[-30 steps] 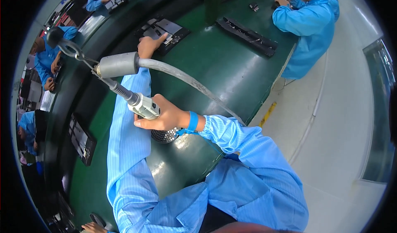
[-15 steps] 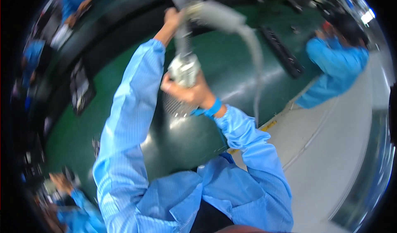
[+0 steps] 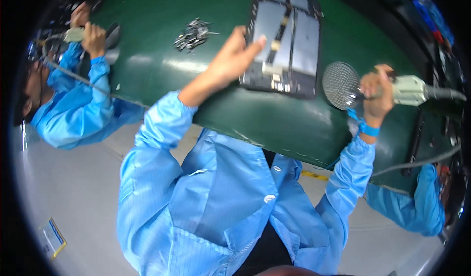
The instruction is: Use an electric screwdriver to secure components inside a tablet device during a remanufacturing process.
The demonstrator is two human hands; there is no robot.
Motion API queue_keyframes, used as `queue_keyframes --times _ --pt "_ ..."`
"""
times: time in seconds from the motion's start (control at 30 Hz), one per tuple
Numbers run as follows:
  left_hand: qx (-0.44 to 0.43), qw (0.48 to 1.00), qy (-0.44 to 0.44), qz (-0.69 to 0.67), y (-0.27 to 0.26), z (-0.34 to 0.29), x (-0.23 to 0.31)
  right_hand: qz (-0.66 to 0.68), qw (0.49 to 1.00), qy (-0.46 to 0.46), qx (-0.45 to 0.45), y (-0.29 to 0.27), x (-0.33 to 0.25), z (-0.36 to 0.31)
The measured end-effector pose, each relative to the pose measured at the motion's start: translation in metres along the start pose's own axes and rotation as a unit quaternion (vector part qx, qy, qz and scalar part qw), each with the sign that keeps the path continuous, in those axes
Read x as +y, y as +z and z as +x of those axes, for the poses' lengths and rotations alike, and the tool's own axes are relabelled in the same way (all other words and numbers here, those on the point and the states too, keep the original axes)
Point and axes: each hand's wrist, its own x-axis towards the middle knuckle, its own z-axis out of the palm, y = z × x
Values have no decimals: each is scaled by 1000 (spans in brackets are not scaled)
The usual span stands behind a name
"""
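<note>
Left hand point(image 3: 226, 62): thumb over the left margin of the black-framed panel point(image 3: 305, 40), forefinger spread apart from it just outside that edge. Cannot tell whether the fingers grip the edge; blurred. Right hand point(image 3: 377, 93), right of the panel: fingers clamped around the near end of a pale tool point(image 3: 411, 90). Tool's long axis roughly crosswise to the panel; cable end points away from it.

Panel lies on the green bench point(image 3: 221, 113), between the hands. Long axis runs outward from the person, far end leaning slightly right; end with small pale parts faces the person. Dark strip runs lengthwise along its grey face.

Perforated round dish point(image 3: 338, 82): right of panel, beside right hand. Pile of small metal parts point(image 3: 194, 36): left of panel. Co-worker point(image 3: 73, 124): well left of panel.
</note>
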Motion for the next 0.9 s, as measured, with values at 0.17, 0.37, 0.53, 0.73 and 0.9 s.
queue_keyframes --times 0.17,0.37,0.53,0.73,0.9 --pt "3 999 -53 2 -6 -78 -33 -12 1000 -4 -21 7 2 2" --pt "127 875 115 453 -55 -76 4 -9 999 -4 -39 8 3 -2" --pt "226 871 91 426 -144 -54 -17 -20 999 -4 -29 11 2 -2" --pt "217 880 122 406 -147 -41 -38 -16 999 1 -44 11 3 -3" --pt "271 894 95 343 -140 -47 -27 -14 999 -4 -42 13 0 -3"
